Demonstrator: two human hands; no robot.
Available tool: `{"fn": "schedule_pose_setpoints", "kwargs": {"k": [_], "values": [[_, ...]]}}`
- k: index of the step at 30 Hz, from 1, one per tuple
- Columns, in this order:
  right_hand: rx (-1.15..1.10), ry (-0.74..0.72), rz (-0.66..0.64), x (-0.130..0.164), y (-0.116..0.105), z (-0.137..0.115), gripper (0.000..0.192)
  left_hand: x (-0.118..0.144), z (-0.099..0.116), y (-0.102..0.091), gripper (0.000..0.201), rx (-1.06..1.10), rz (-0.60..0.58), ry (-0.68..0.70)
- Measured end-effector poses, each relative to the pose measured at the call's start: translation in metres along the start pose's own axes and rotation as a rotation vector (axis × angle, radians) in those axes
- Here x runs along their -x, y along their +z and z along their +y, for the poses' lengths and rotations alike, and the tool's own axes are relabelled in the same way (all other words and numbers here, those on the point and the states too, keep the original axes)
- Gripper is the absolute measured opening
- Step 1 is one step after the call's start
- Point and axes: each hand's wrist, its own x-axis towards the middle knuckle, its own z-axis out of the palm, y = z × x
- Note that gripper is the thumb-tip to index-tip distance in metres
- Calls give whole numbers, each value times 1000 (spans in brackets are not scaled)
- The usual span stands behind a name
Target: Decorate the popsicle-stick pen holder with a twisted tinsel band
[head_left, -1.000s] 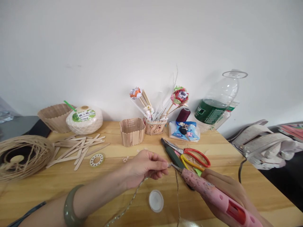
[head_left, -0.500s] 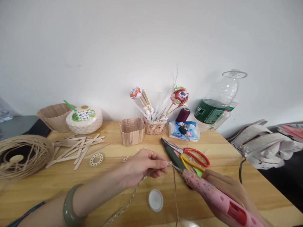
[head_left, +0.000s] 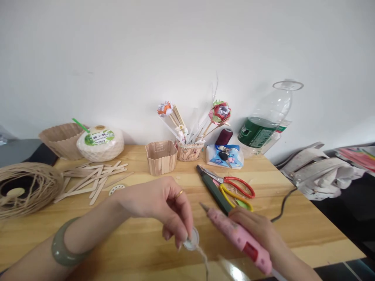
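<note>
White wall behind, pale wooden worktop (head_left: 293, 218) in front, and it's crowded with craft bits. Left hand (head_left: 158, 205) is down low near the front edge, fingertips pressed together on a small white cap (head_left: 191, 241), with a strand of twine (head_left: 203, 257) trailing off below it; whether the twine is pinched too is hard to tell, since the fingers cover that spot. Right hand (head_left: 258, 234) is wrapped shut around a pink glue gun (head_left: 234, 234), nozzle aimed up-left, just beside the cap but apart from it.

That cap looks light, thin plastic, smooth and likely to skid on the wood, so its rim is the place to pinch. Twine is soft, limp and rough enough to grip anywhere. Glue gun is stiff and light; hold the body, well back from the tip.

Just behind the gun lie red scissors (head_left: 238, 187). Further back stand a stick cup (head_left: 161, 157) and a bottle (head_left: 263, 125). Loose craft sticks (head_left: 90, 181) and a twine coil (head_left: 26, 187) sit to the left.
</note>
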Motion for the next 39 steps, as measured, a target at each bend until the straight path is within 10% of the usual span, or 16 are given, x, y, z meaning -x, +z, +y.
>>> {"fn": "schedule_pose_setpoints", "kwargs": {"k": [4, 12, 25, 39], "values": [[-63, -46, -269, -8, 7, -16, 18, 15, 5, -1, 8, -75, 15, -6], [16, -33, -408, -13, 10, -22, 13, 9, -6, -4, 3, -189, -3, -66], [360, 121, -205, -9, 21, 4, 5, 6, -5, -6, 5, -225, 85, -19], [178, -54, -47, -12, 20, 7, 18, 7, -5, -6, 5, -239, 94, -12]]}}
